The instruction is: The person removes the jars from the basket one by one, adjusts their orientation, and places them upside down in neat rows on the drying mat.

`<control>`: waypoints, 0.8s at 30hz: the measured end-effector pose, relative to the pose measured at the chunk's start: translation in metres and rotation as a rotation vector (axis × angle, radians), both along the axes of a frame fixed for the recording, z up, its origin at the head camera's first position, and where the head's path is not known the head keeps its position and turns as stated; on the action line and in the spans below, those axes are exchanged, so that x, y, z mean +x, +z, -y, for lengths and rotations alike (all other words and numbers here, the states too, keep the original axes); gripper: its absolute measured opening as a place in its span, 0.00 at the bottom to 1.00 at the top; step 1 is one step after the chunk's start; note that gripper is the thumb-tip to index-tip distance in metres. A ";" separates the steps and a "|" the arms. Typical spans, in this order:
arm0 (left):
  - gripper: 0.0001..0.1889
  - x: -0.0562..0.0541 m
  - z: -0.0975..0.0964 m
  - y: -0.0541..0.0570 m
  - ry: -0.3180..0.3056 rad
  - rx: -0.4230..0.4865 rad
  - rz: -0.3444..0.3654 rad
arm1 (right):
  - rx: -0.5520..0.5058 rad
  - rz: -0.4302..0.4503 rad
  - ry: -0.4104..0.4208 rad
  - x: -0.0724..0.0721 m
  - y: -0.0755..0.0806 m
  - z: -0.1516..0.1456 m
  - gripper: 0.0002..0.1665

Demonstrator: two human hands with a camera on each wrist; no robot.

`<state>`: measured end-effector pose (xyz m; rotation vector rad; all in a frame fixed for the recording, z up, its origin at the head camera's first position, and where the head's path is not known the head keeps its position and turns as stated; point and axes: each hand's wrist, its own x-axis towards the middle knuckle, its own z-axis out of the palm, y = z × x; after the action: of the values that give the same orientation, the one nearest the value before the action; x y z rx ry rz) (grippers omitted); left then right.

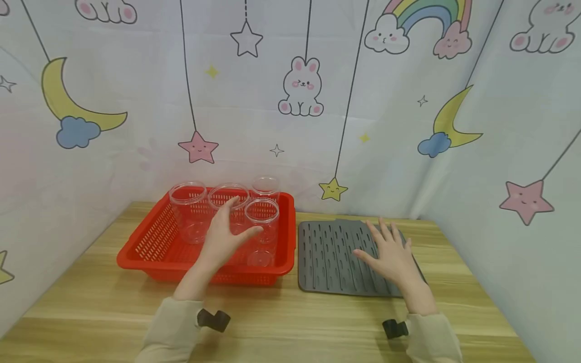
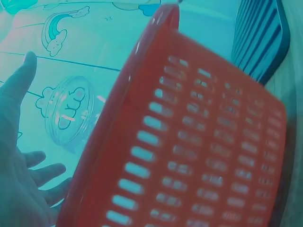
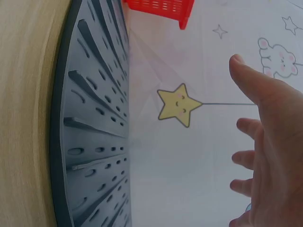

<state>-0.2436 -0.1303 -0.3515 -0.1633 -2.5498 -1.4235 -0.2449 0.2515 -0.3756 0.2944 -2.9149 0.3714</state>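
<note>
In the head view my left hand (image 1: 227, 237) hovers over the red plastic basket (image 1: 131, 257), thumb spread away from the fingers and nothing held. Several clear plastic jars stand upright in the basket: a wide jar (image 1: 188, 212) at the left, another wide jar (image 1: 217, 197) partly behind my hand, a narrower jar (image 1: 268, 218) right of my thumb and one jar (image 1: 268, 184) at the back. My right hand (image 1: 392, 257) is above the grey ridged drying mat (image 1: 327, 262), fingers spread and holding nothing. The right wrist view shows that hand (image 3: 274, 142) well above the mat's surface.
Basket and mat lie side by side on a wood-grain table (image 1: 290, 322), a narrow gap between them. A white cloth backdrop (image 1: 254, 101) printed with stars, moons and rabbits hangs behind and on both sides. Each sleeve carries a black wrist mount (image 1: 214, 320).
</note>
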 end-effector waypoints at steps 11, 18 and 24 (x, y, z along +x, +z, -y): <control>0.58 0.000 -0.012 -0.005 0.004 0.165 0.137 | -0.005 -0.008 -0.002 -0.003 -0.002 -0.001 0.52; 0.56 -0.005 -0.015 -0.012 -0.015 0.170 0.202 | 0.003 -0.007 -0.003 -0.003 -0.004 -0.002 0.52; 0.56 -0.009 -0.019 -0.008 -0.022 0.167 0.231 | -0.006 -0.006 -0.001 -0.001 -0.003 -0.003 0.52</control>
<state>-0.2524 -0.1116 -0.3593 0.0005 -2.5945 -1.7474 -0.2461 0.2544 -0.3785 0.2928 -2.9079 0.3783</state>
